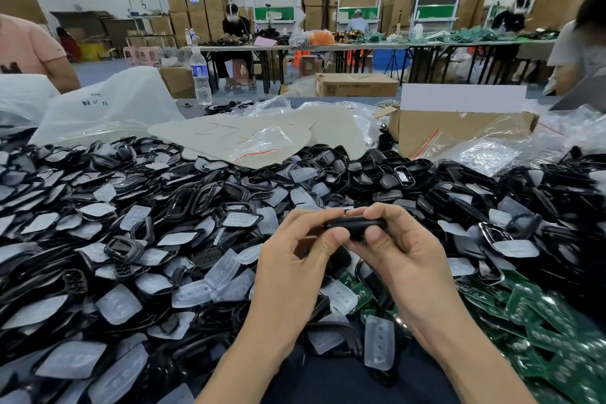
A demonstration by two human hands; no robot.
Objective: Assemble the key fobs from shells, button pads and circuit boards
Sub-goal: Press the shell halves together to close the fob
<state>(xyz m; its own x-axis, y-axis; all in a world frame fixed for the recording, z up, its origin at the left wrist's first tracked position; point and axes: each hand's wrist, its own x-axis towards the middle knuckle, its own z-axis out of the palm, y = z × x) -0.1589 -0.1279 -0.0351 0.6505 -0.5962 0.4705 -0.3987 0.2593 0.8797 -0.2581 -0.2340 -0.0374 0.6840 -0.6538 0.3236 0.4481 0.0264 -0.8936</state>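
A black key fob (355, 224) is held edge-on between both hands above the parts pile. My left hand (295, 259) pinches its left end with thumb and curled fingers. My right hand (396, 249) grips its right end, thumb below and fingers over the top. Black shells (183, 203) cover the table in a deep heap. Translucent white button pads (119, 303) lie scattered among them. Green circuit boards (537, 315) are piled at the lower right, and one board (355, 289) lies just under my hands.
A cardboard box (459, 131) stands at the back right beside crinkled plastic bags (485, 154). Beige sheets (236, 138) and white bags (105, 105) lie behind the pile. A water bottle (200, 79) stands farther back. Other people work at distant tables.
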